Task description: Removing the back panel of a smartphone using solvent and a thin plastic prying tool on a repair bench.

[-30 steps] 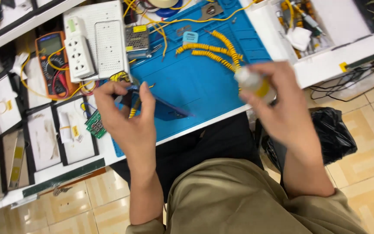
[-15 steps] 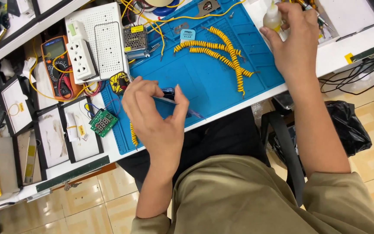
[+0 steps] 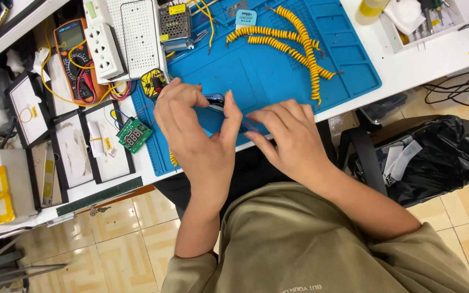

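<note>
My left hand (image 3: 196,135) grips a thin dark blue flat device (image 3: 216,100), like a phone, on edge above the near part of the blue work mat (image 3: 278,70). Thumb and fingers pinch its upper end. My right hand (image 3: 289,138) is at the device's lower end, with fingertips laid on it and the palm hiding that part. Both hands hover over the mat's front edge, just above my lap.
Yellow coiled leads (image 3: 294,40) lie across the mat. A pale yellow bottle (image 3: 369,7) stands by a white tray (image 3: 408,24) at the far right. At left are a green circuit board (image 3: 132,135), a power strip (image 3: 104,49), an orange multimeter (image 3: 74,59) and black-framed trays (image 3: 69,146). A black bag (image 3: 435,157) is on the floor.
My right hand carried the small bottle to the far right of the bench, left it there, and came back to the blue device. My left hand kept hold of the device.
</note>
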